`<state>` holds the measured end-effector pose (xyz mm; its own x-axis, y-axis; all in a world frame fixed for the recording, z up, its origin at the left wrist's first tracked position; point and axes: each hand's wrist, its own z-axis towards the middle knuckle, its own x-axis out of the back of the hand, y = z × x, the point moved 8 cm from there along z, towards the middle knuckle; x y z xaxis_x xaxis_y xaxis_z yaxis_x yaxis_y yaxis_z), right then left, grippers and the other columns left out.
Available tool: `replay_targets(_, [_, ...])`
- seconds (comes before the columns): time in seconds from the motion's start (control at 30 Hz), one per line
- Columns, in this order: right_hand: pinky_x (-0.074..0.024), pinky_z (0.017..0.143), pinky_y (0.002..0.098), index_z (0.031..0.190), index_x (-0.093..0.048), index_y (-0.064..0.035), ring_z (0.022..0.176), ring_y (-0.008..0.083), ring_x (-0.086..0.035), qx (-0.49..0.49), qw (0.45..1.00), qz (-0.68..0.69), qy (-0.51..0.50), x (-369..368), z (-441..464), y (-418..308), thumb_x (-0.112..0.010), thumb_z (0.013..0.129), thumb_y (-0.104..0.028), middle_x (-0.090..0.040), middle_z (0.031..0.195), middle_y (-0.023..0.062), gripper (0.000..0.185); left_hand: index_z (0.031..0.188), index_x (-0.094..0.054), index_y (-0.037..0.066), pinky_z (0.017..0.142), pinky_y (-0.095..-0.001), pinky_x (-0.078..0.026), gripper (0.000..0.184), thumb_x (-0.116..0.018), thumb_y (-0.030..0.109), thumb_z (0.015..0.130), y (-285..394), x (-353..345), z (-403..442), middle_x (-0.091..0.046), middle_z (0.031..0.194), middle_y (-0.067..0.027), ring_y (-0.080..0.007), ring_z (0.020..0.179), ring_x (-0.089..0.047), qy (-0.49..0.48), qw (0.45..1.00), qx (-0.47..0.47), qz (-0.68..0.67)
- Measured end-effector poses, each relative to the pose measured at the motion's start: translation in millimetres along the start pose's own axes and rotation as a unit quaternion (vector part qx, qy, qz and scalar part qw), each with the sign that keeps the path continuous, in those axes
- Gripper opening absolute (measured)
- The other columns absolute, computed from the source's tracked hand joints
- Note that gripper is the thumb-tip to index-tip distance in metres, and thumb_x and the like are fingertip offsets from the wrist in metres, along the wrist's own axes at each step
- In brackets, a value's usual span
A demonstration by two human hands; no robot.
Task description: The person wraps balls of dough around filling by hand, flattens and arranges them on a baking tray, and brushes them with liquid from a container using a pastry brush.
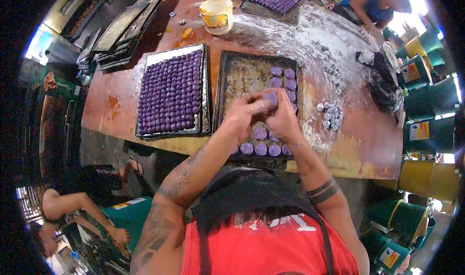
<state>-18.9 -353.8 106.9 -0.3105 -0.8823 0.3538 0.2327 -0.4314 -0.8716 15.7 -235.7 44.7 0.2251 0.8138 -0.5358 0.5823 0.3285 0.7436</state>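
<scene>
Over a dark baking tray [235, 76], my left hand [242, 115] and my right hand [285, 119] meet, fingers closed round one purple dough piece [270, 99]. Flattened purple rounds [260, 149] lie along the tray's near edge, and more [289, 74] stand down its right side; my hands hide part of them. Left of this tray, a second tray [206, 88] is filled with rows of small dark purple balls [172, 91]. To the right, a cluster of floury balls [332, 116] sits on the table.
A yellow-and-white bucket [216, 16] stands at the back of the table [104, 111], near stacked trays [121, 32] and another purple-filled tray [271, 1]. A co-worker [373, 8] is at the far right; another person [77, 207] is at lower left. Green bins [431, 134] line the right.
</scene>
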Motion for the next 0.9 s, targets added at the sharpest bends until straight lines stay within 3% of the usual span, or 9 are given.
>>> replay_targets(0.13, [-0.0479,0.086,0.0279,0.111,-0.065,-0.0017,0.092,0.0124,-0.062,-0.194,0.978,0.073,-0.027,-9,-23,69,-0.074,0.081,-0.011,-0.067,0.101,0.006,0.033,0.116,-0.062,-0.005,0.077,-0.0348,-0.053,0.031,-0.067,0.008,0.088,2,9,-5,-0.069,0.104,-0.0116,-0.0234,0.084,-0.067,0.051,0.932,-0.18,0.31])
replay_targets(0.2, [-0.0479,0.086,0.0269,0.106,-0.067,-0.0013,0.09,0.0116,-0.063,-0.25,0.962,-0.062,-0.087,-12,-33,84,-0.074,0.083,-0.013,-0.07,0.096,0.0071,0.027,0.136,-0.046,-0.004,0.099,-0.0383,-0.045,0.056,-0.067,0.01,0.085,-13,21,-12,-0.055,0.13,-0.0238,-0.0333,0.114,-0.058,0.068,0.869,-0.151,0.466])
replay_targets(0.3, [-0.0477,0.085,0.0383,0.1,-0.07,-0.0022,0.082,0.0251,-0.064,-0.114,0.961,-0.227,-0.112,-32,-43,120,-0.069,0.082,-0.015,-0.07,0.089,0.0102,0.022,0.146,-0.032,0.0,0.116,-0.041,-0.026,0.076,-0.069,0.014,0.081,-25,51,-9,-0.031,0.15,-0.0282,-0.0382,0.14,-0.031,0.104,0.823,-0.204,0.52])
replay_targets(0.5, [-0.0391,0.099,0.0462,0.131,-0.051,-0.0023,0.115,0.0389,-0.049,0.011,0.936,-0.322,-0.143,-48,-68,80,-0.066,0.083,-0.025,-0.051,0.132,0.0168,0.055,0.126,-0.053,0.0,0.098,-0.0382,-0.045,0.048,-0.068,0.012,0.082,0,88,-20,-0.06,0.118,-0.019,-0.0316,0.112,-0.057,0.126,0.81,-0.181,0.543])
replay_targets(0.6, [-0.0408,0.099,0.0469,0.126,-0.055,-0.0017,0.115,0.0367,-0.052,0.125,0.892,-0.381,-0.209,-65,-82,95,-0.06,0.086,-0.029,-0.055,0.127,0.0176,0.048,0.101,-0.065,-0.001,0.079,-0.0391,-0.053,0.021,-0.065,0.008,0.082,-20,79,-25,-0.069,0.094,-0.0158,-0.0299,0.086,-0.067,0.052,0.818,-0.175,0.546])
replay_targets(0.63, [-0.0434,0.097,0.0469,0.124,-0.057,-0.0032,0.113,0.0352,-0.055,0.14,0.885,-0.379,-0.233,-67,-77,109,-0.057,0.087,-0.03,-0.059,0.123,0.0181,0.045,0.098,-0.066,-0.001,0.078,-0.0403,-0.053,0.018,-0.065,0.007,0.082,-20,81,-25,-0.068,0.093,-0.0162,-0.0318,0.085,-0.066,0.034,0.79,-0.16,0.591])
replay_targets(0.7, [-0.0525,0.078,0.0457,0.114,-0.065,-0.0098,0.086,0.0338,-0.066,-0.128,0.908,-0.365,-0.161,13,-22,140,-0.057,0.082,-0.017,-0.069,0.097,0.016,0.034,0.093,-0.067,0.001,0.076,-0.0422,-0.052,0.014,-0.065,0.005,0.08,-9,101,-32,-0.067,0.091,-0.0165,-0.0351,0.084,-0.064,0.063,0.739,-0.209,0.637])
replay_targets(0.77, [-0.0475,0.088,0.045,0.097,-0.069,-0.0086,0.101,0.0344,-0.062,0.014,0.867,-0.497,0.021,96,-2,152,-0.062,0.079,-0.022,-0.067,0.099,0.0149,0.023,0.09,-0.069,0.004,0.077,-0.0425,-0.05,0.014,-0.065,0.003,0.077,22,136,-37,-0.063,0.085,-0.0135,-0.0352,0.085,-0.06,0.15,0.643,-0.345,0.667])
replay_targets(0.9, [-0.0461,0.091,0.0433,0.106,-0.066,-0.0059,0.104,0.0346,-0.06,-0.069,0.813,-0.575,-0.059,151,-22,207,-0.063,0.08,-0.022,-0.067,0.103,0.0152,0.03,0.083,-0.066,0.005,0.078,-0.0453,-0.048,0.01,-0.065,0.0,0.074,61,167,-37,-0.06,0.088,-0.0124,-0.0346,0.086,-0.058,0.232,0.535,-0.35,0.733])
